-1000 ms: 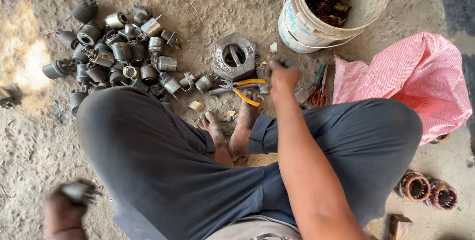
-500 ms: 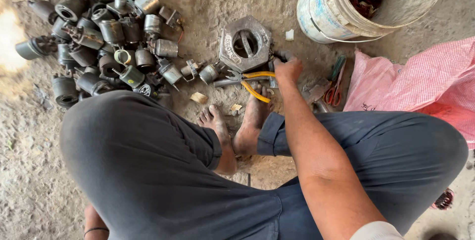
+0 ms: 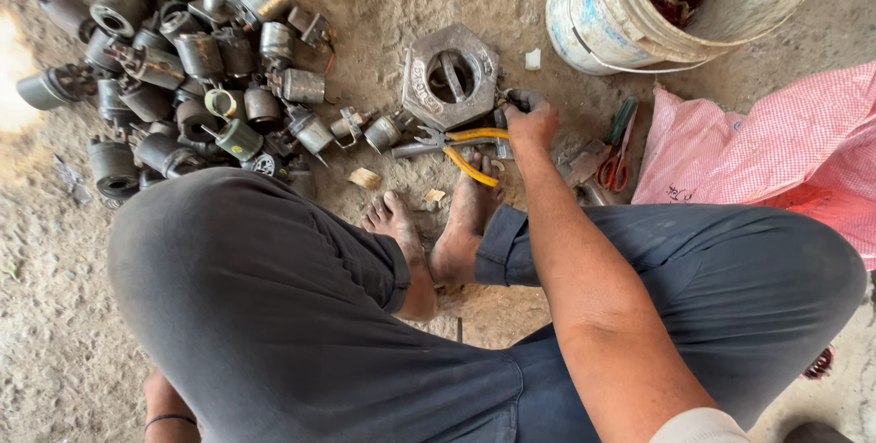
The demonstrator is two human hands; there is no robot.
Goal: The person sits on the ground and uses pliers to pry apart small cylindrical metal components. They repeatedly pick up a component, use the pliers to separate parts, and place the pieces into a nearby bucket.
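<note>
One right hand [image 3: 532,122] is fisted around a small dark tool [image 3: 504,107], beside pliers [image 3: 456,146] lying crosswise, nose pointing left.

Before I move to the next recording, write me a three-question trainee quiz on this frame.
1. True or false: the right hand rests beside the hexagonal metal block.
2. What colour are the handles of the pliers?
3. The bucket stands: A) upper right, B) lower left.

Key: 1 true, the fingers closed on a small dark object; 2 yellow; 3 A.
</note>
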